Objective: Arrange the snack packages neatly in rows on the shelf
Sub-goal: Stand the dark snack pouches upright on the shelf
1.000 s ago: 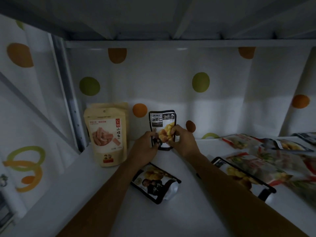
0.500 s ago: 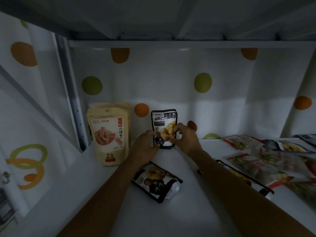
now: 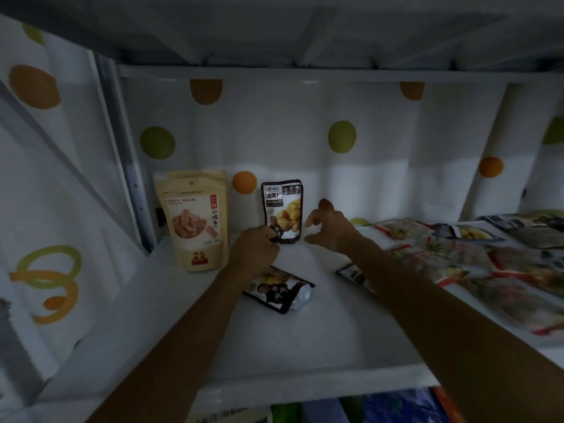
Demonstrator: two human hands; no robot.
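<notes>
Two pouches stand upright at the back of the shelf [image 3: 320,331]: a tan pouch [image 3: 195,221] and a black pouch [image 3: 282,210]. The left hand [image 3: 256,248] grip pinches the black pouch's lower corner; the right hand [image 3: 328,227] grip is apart, just beside it. Risk: once released, the narrow-based pouch may topple forward onto the flat pouch [image 3: 279,293].

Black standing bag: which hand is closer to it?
Left. The left hand pinches the black standing bag at its bottom corner; the right hand hovers open beside it, not touching.
</notes>
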